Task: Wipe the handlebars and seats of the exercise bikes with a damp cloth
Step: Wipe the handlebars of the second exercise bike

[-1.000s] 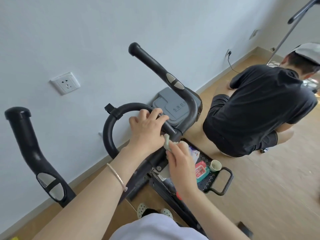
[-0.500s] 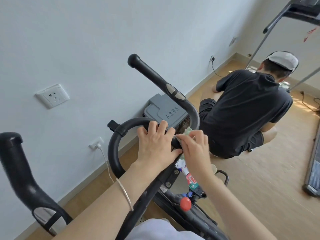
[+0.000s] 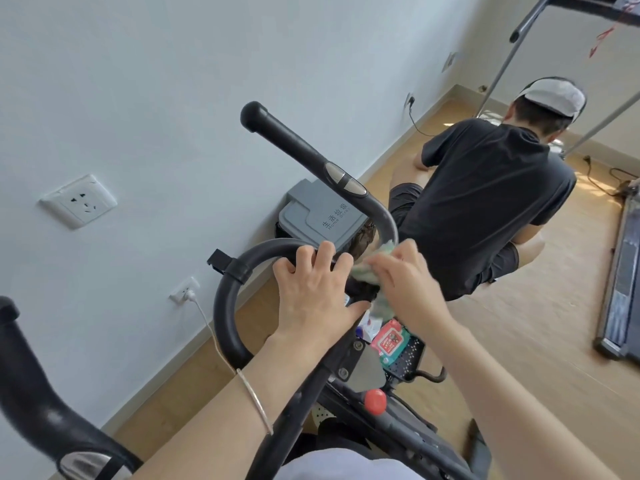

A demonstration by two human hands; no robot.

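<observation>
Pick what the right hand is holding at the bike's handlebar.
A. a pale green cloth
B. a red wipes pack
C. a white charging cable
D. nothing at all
A: the right hand bunches a pale green cloth against the black handlebar, just beside the left hand gripping the same bar.

- The right hand [image 3: 405,282] was motion-blurred, and its finger outlines were smeared together.
- The cloth [image 3: 365,271] showed only as pale green patches around the right hand gripping it. The remainder lay under the fingers.
- The left hand [image 3: 311,292], curled over the handlebar [image 3: 225,306], concealed the junction with the stem.
- The near grip [image 3: 38,407] was cut off by the left and bottom edges.
- The bin [image 3: 311,216] sat partly behind the bar.
- The treadmill [image 3: 620,278] ran off the right edge.
- The print on the red packet [image 3: 391,337] was too small to read.
</observation>
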